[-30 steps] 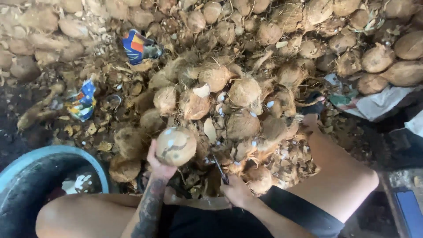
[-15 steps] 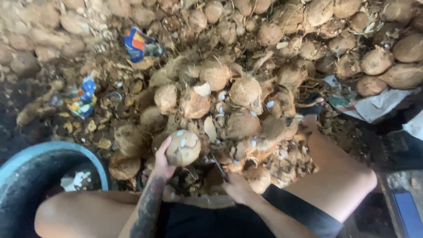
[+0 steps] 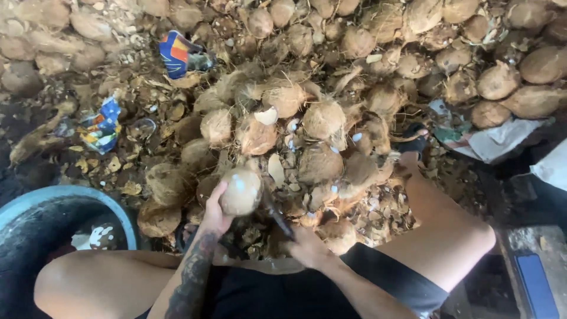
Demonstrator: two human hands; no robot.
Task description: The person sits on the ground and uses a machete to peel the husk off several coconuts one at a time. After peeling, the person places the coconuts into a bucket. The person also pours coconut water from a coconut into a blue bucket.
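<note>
Head view: looking straight down at someone sitting low with knees apart, bare legs framing the bottom of the shot.
Left hand: the left hand is cupped around a husked coconut, fingers wrapped behind it and thumb on the near side, so it's gripping the nut and holding it up just off the ground.
Coconut in hand: roundish, pale tan, with a couple of whitish nicked patches on top. It sits just in front of the person's lap, near the edge of the pile.
Right hand: the right hand is closed around the handle of a dark blade. The blade angles up and left toward the held coconut, and its tip looks right next to the nut, but can't tell if it's actually touching.
Pile: a big heap of coconuts fills most of the upper frame, all brown and fibrous, with loose husk scraps and white shell chips scattered between them.
Tub: a blue-rimmed round tub sits at lower left beside the left knee, dark inside with something white at the bottom.
Litter: two crumpled colourful wrappers, one blue and orange up top, another further left on the dirt.
Right side: a white crumpled sheet lies by the pile's edge.
</note>
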